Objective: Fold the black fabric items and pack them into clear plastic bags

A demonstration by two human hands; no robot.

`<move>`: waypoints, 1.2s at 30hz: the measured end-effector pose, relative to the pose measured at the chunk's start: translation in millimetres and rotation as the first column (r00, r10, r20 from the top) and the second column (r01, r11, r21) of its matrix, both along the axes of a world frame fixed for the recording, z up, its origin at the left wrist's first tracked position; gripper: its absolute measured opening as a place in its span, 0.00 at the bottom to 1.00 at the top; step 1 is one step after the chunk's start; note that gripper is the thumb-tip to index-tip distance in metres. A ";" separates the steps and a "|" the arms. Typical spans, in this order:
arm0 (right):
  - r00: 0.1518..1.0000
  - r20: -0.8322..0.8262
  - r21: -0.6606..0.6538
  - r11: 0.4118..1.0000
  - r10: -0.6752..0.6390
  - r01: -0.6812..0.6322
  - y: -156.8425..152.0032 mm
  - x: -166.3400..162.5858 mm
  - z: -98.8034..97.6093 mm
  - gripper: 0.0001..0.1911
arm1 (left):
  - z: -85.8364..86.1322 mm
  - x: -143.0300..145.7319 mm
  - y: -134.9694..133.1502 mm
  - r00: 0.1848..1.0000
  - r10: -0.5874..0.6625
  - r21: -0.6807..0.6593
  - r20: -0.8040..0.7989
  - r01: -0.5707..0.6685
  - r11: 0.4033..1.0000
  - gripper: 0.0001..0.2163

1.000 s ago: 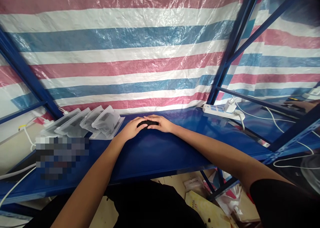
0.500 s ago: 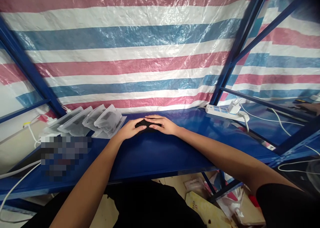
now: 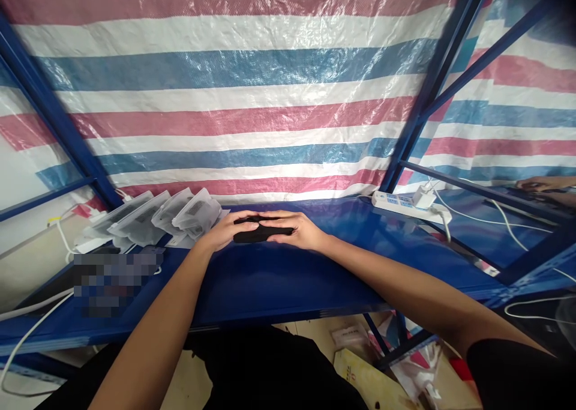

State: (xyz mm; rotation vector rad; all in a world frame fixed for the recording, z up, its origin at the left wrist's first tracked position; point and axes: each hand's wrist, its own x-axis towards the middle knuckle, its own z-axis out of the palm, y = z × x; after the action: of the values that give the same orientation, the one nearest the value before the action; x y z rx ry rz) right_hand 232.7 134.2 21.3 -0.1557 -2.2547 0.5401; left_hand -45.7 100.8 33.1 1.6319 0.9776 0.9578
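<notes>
Held between both hands, over the middle of the blue shelf (image 3: 288,278): a small, flat black item (image 3: 261,235), long side running from hand to hand. Left hand (image 3: 222,233) clasping its left end, right hand (image 3: 299,230) its right end. Left fingers (image 3: 238,221) curled over the top edge and pressed together; right fingers (image 3: 274,221) likewise laid close over the top, tips nearly meeting the left ones. Thumbs tucked low, seemingly under the item. Hard to tell whether resting on the shelf or raised just off it.

Just left of the left fingers, not touched: a row of clear packets (image 3: 180,215), overlapping, each with something dark inside. Well to the right of the right fingers, at the back edge: a white power strip (image 3: 398,201) with a plugged-in charger (image 3: 423,195) and white leads trailing away. Behind the fingers: a striped tarp (image 3: 252,98). Far right, on the next shelf: another person's hand (image 3: 540,183), separate from this work.

Judging by the layout: several packets already laid down in order, the black item bare and in hand, not yet set with the row. No loose empty packet visible near the fingers.
</notes>
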 end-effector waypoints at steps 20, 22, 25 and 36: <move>0.956 -0.031 -0.105 0.952 -0.293 0.288 45.7 13.0 -35.3 0.24 | -6.9 -7.8 -1.6 -0.033 0.589 0.542 -0.808 -0.435 0.719 0.14; 0.957 -0.033 -0.110 0.953 -0.287 0.282 46.8 13.3 -36.0 0.25 | -9.0 -9.1 0.7 -0.025 0.597 0.545 -0.802 -0.439 0.714 0.13; 0.956 -0.033 -0.120 0.951 -0.291 0.285 47.8 13.5 -36.6 0.25 | -12.1 -9.4 2.4 -0.025 0.593 0.546 -0.805 -0.423 0.723 0.14; 0.952 -0.014 -0.142 0.943 -0.307 0.302 45.7 14.4 -35.6 0.26 | -5.0 -11.3 -1.6 -0.043 0.605 0.571 -0.795 -0.390 0.722 0.16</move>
State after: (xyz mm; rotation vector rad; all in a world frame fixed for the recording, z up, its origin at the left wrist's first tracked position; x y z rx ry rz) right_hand 247.1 179.8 -14.3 -0.5523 -2.1043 0.5265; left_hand -57.1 99.2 28.1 2.0489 2.6795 0.2089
